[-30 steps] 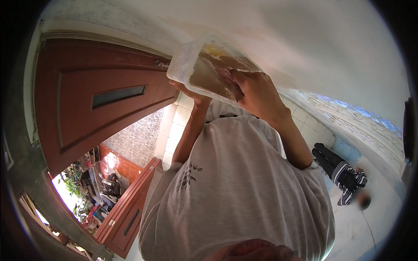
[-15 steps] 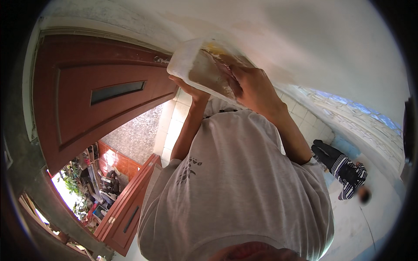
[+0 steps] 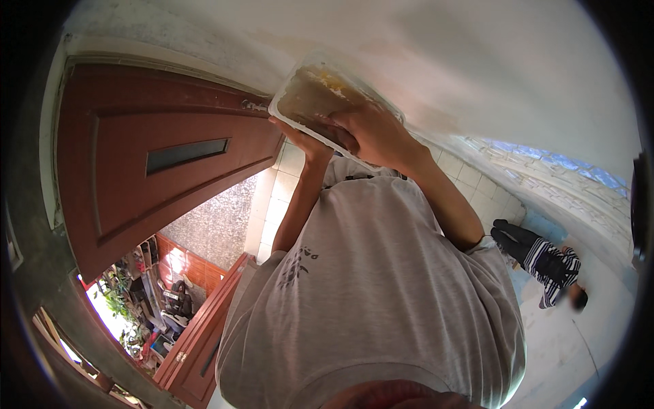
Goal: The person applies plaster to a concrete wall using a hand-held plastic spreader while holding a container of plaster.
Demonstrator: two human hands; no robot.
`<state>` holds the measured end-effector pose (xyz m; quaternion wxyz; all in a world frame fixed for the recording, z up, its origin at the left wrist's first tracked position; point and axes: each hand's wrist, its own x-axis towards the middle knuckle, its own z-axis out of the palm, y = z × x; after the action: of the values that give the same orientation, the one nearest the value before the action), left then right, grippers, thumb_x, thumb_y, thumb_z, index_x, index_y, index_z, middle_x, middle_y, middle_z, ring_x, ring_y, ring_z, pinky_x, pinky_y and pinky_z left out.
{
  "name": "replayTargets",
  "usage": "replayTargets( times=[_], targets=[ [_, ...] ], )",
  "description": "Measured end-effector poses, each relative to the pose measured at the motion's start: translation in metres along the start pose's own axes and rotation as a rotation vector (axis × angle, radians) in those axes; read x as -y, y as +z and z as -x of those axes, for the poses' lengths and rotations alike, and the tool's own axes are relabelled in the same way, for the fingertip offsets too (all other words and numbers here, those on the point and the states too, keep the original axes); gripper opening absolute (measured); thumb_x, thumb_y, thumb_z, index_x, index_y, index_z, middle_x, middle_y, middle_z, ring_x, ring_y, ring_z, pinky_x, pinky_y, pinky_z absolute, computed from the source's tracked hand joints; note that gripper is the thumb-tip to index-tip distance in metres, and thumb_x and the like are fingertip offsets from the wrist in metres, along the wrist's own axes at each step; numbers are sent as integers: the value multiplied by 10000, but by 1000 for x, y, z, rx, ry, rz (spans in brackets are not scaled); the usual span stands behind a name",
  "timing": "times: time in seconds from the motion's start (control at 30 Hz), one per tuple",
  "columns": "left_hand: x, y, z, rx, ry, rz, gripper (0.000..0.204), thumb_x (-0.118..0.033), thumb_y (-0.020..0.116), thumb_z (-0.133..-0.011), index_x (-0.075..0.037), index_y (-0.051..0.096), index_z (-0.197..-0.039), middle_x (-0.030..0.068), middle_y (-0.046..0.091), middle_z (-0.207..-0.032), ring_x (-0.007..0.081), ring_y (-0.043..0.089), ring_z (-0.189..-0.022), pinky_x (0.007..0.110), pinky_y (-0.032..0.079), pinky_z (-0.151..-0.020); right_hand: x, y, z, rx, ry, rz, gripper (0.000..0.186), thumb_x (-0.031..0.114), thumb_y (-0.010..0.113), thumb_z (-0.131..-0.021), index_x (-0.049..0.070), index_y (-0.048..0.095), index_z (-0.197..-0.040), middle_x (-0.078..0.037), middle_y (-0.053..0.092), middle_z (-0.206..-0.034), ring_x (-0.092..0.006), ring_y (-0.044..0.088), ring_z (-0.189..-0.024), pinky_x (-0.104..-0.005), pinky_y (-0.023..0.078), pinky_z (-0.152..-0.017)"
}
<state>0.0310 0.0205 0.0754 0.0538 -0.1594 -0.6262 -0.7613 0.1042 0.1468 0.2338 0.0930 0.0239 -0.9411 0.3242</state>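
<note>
A whitish rectangular plastic tub point(image 3: 298, 95) is held up in front of my chest, tilted so that its inside shows. Inside it are pale smears and a yellowish patch. My left hand point(image 3: 304, 140) grips the tub's near left side from below, the thumb side at the rim. Over the tub's opening, my right hand point(image 3: 379, 133) reaches in with its fingers bent together. A dark reddish shape point(image 3: 343, 133) shows at those fingers; whether it is a held flat tool or only shaded fingers, I cannot make out.
A pale, patchy wall point(image 3: 463, 82) rises just beyond the tub. To the left stands a reddish-brown door point(image 3: 122, 170), with a cluttered doorway below it. At right, another person point(image 3: 545, 266) in a striped top is near a white lattice point(image 3: 545, 167).
My right hand has moved left and deeper into the tub. The tub has tipped, showing more of its inside. The view has shifted slightly.
</note>
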Motion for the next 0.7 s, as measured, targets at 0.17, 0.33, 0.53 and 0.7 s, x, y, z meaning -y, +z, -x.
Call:
replayTargets(
  times=[0.17,0.33,0.53,0.7],
  targets=[
    [-48,11,-16,-39,-510,668,793,-698,238,-1037,-73,354,-1511,149,434,-1484,280,464,-1351,442,398,-1142,12,-35,-6,-60,184,114,34,65,652,-799,34,641,-809,-120,705,-828,-334,694,-749,-469,551,-667],
    [-56,13,-19,-54,-597,544,851,-757,177,-1004,-98,377,-1505,115,431,-1498,270,434,-1378,427,378,-1159,14,-27,-14,3,174,160,51,15,638,-772,30,635,-820,-122,680,-787,-330,682,-753,-458,544,-681],
    [-40,7,-21,-75,-627,576,840,-759,186,-1004,-120,378,-1515,113,431,-1503,276,429,-1386,434,369,-1164,2,-25,-21,33,155,100,15,21,634,-783,23,633,-798,-137,673,-773,-351,673,-734,-464,534,-675],
    [-36,0,-24,22,-593,650,816,-738,144,-1017,-127,413,-1487,105,469,-1475,262,463,-1357,431,384,-1154,14,-46,-19,35,251,148,118,104,629,-863,16,651,-787,-157,675,-745,-367,662,-665,-467,539,-644]
  ],
)
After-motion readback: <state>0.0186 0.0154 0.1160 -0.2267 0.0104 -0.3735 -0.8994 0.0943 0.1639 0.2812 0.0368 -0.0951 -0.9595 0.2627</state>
